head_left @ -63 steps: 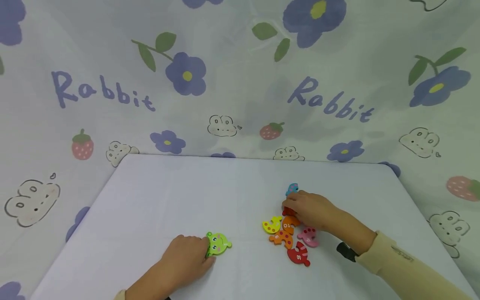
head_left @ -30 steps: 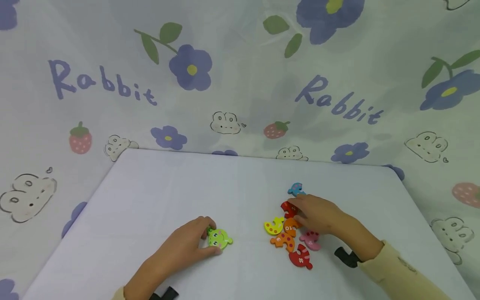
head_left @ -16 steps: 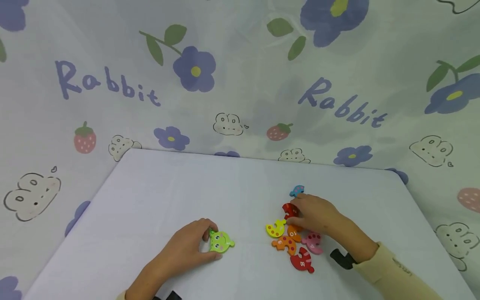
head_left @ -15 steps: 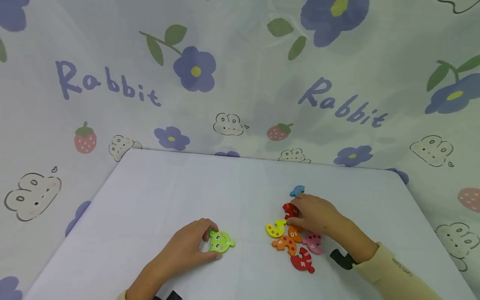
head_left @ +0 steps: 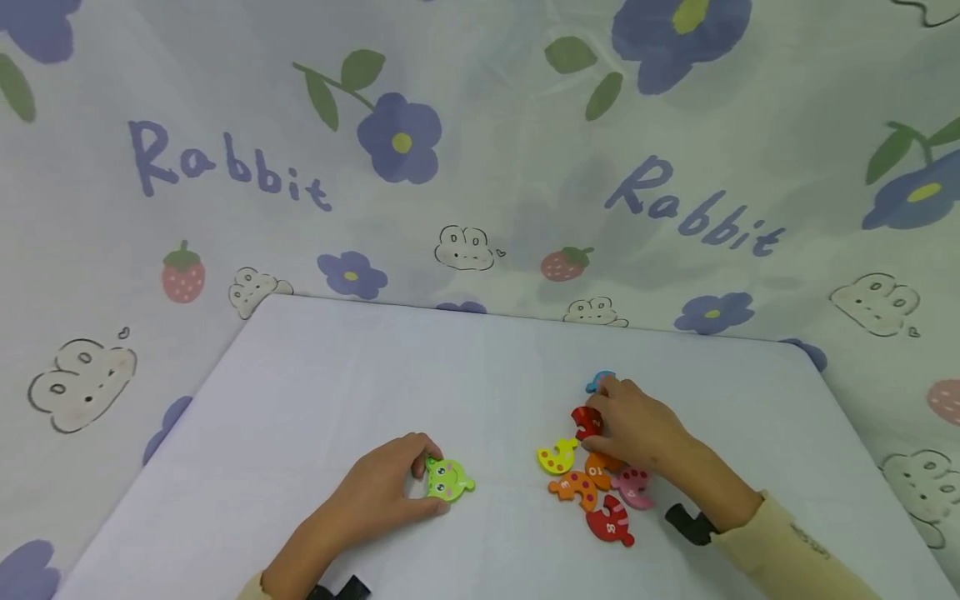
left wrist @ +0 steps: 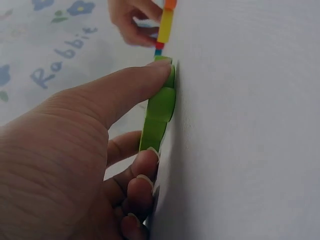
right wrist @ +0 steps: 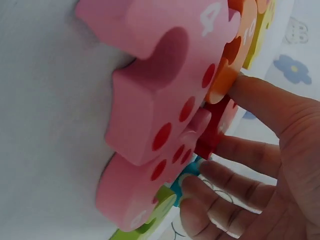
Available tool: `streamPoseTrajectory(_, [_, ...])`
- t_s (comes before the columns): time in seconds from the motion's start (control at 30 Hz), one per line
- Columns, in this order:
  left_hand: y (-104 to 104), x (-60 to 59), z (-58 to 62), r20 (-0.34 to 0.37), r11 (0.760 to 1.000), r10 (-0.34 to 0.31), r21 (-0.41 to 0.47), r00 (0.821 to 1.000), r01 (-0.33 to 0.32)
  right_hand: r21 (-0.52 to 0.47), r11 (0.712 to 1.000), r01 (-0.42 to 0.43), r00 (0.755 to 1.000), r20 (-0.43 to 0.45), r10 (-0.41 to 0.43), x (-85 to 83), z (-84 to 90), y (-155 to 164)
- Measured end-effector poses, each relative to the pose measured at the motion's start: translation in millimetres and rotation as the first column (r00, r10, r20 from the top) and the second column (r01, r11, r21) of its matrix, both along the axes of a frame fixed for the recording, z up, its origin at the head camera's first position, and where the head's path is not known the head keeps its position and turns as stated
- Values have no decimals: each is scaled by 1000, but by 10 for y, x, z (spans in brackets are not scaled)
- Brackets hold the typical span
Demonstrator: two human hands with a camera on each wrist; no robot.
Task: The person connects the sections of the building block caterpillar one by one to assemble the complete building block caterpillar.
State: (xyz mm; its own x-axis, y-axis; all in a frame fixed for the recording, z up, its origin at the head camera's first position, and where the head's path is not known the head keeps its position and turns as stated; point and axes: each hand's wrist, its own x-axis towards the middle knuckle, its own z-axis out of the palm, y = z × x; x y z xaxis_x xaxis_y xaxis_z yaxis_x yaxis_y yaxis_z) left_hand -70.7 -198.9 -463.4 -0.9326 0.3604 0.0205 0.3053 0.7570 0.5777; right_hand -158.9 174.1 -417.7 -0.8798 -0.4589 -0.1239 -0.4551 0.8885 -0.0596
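pinching the flat green frog-face puzzle piece (head_left: 448,481) on the white table (head_left: 337,392), our left hand (head_left: 382,492) has curled round it. right of it, our right hand (head_left: 637,425) now fingers the red numbered piece (head_left: 585,419).

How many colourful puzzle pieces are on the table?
7 show. A green frog piece in the left hand. By the right hand: blue piece, red piece, yellow piece, orange piece, pink piece, red 8 piece. An orange 10 piece makes 8; more may hide.
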Motion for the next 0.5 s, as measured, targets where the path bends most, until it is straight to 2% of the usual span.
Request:
streamPoseTrajectory(0.23, [2, -19, -15, 1, 1000, -7, 30, 1000, 7, -47, 999, -1, 1000, -31, -1, 13, 40, 22])
streamPoseTrajectory(0.5, [-3, -16, -10, -3, 999, 5, 34, 1000, -5, -109, 992, -71, 994, -87, 62, 172, 270, -187])
